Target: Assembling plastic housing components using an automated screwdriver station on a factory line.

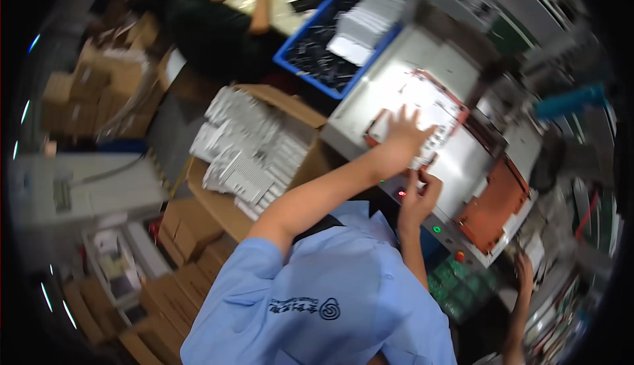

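With white ribbed parts (247,179) in a carton (287,106) left of centre, apparently positioning, left hand (401,142) splayed, right hand (421,197) curled, hold unclear, a white part (430,103) on an orange-edged fixture (462,115) right of centre, likely calling next for careful alignment.

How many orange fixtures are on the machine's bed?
2: one fixture at the left hand, only its edges showing; the other fixture, largely bare, farther right. More may be hidden.

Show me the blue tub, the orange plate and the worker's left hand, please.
Blue tub (306,76): head view, its lower-left rim.
Orange plate (495,205): head view, middle of its flat face.
Left hand (403,143): head view, back of the hand.
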`<action>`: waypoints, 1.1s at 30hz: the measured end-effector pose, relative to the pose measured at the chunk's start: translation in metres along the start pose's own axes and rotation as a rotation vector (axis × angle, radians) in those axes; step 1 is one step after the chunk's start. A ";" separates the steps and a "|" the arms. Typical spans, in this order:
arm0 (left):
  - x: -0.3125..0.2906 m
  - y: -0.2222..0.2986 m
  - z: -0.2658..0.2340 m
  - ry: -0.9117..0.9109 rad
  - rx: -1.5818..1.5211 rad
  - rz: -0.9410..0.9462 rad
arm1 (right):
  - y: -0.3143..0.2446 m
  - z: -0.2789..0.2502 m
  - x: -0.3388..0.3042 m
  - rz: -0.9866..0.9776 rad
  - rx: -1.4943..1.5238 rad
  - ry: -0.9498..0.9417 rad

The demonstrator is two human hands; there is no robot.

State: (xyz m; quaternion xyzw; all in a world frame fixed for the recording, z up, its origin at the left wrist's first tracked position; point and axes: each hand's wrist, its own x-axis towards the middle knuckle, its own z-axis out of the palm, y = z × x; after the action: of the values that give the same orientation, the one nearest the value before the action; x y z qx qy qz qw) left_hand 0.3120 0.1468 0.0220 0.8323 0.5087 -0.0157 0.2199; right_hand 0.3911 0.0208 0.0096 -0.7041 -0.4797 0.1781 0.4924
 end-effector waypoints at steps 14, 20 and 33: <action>-0.127 -0.107 -0.041 0.381 -0.862 -0.192 | -0.010 -0.019 -0.009 -0.079 -0.056 -0.115; -0.314 -0.315 0.069 0.712 -0.286 -0.830 | -0.005 0.006 -0.050 -0.025 -0.171 -0.369; -0.389 -0.319 0.136 0.586 0.185 -1.062 | 0.028 0.042 -0.057 0.135 -0.330 -0.370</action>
State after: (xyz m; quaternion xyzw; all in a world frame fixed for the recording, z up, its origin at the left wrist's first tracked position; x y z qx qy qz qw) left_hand -0.1213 -0.1083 -0.1151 0.4503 0.8898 0.0623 -0.0401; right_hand 0.3480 -0.0070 -0.0463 -0.7608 -0.5361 0.2554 0.2617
